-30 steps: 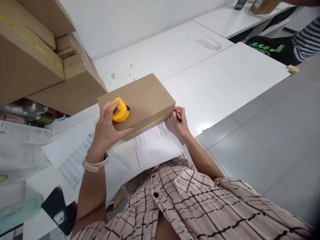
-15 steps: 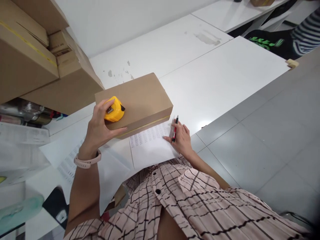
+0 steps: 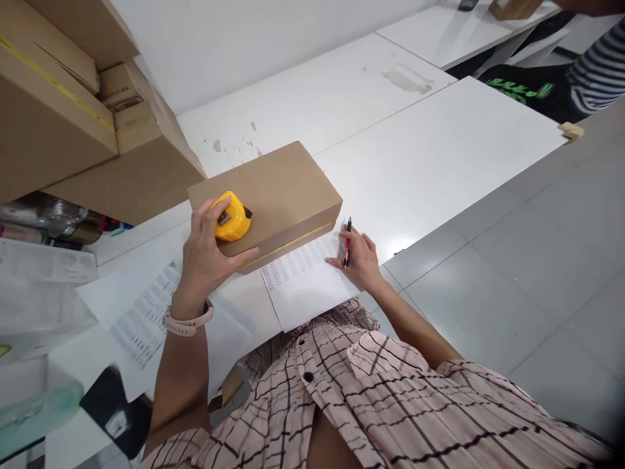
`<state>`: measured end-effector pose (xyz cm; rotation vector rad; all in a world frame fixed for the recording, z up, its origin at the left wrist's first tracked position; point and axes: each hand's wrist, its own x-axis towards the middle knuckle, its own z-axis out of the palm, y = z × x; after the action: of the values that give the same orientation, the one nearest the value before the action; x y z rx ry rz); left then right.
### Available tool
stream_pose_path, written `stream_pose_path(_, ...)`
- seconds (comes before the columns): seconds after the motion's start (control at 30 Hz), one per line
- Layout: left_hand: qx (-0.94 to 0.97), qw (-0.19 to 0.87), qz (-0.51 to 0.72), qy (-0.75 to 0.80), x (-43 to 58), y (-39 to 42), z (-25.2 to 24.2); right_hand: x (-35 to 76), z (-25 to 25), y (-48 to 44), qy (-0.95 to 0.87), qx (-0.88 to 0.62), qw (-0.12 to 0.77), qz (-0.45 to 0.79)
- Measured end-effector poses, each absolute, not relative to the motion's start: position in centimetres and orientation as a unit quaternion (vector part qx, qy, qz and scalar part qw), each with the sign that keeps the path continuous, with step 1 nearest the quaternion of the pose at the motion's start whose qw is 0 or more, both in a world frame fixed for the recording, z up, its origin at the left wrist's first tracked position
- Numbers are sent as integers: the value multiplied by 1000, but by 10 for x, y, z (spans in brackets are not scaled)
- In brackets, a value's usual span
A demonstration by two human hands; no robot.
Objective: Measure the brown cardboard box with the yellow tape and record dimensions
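Observation:
A closed brown cardboard box [image 3: 288,182] lies on the white table. On its top rests a yellow tape measure [image 3: 235,225], with the fingers of my left hand [image 3: 205,260] curled over it. My left thumb stretches along the box's near edge. In my right hand [image 3: 359,257] is a red and black pen [image 3: 348,241], its dark tip pointing away from me. That hand rests at the right side of a printed sheet [image 3: 312,286], whose far part is hidden under the box.
Large cardboard boxes [image 3: 161,163] stand at the left. More printed sheets [image 3: 146,319] lie beside my left arm, near a dark phone-like object [image 3: 114,410] and a greenish bottle [image 3: 43,413]. A person in a striped sleeve [image 3: 598,68] is at the far right.
My left hand and the tape measure have shifted slightly right. The printed sheet has slid a little right and turned. Part of the other person has come into view at top right.

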<state>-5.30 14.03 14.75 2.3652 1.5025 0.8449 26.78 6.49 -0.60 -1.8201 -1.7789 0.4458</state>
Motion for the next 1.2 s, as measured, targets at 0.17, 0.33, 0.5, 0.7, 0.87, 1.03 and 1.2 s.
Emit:
stream_pose_path(0.17,797,112,293,516,-50,130,158,269,2,64,-633,-671,334,195)
stream_pose_path(0.33,787,-46,390,475,-11,77,146,275,25,52,-438,-680,536,240)
stream_pose_path(0.5,878,60,327,344,58,36,71,280,37,52,-422,-544,565,455)
stream_pose_path(0.7,938,53,80,332,85,26,2,277,25,61,-444,-573,493,482)
stream_pose_path(0.87,932,36,50,357,92,30,-6,272,14,73,-464,-539,498,496)
stream_pose_path(1.03,927,35,62,367,96,32,-7,275,8,86,-508,-538,469,481)
stream_pose_path(1.2,928,31,66,365,94,29,-6,279,9,91,-545,-545,448,452)
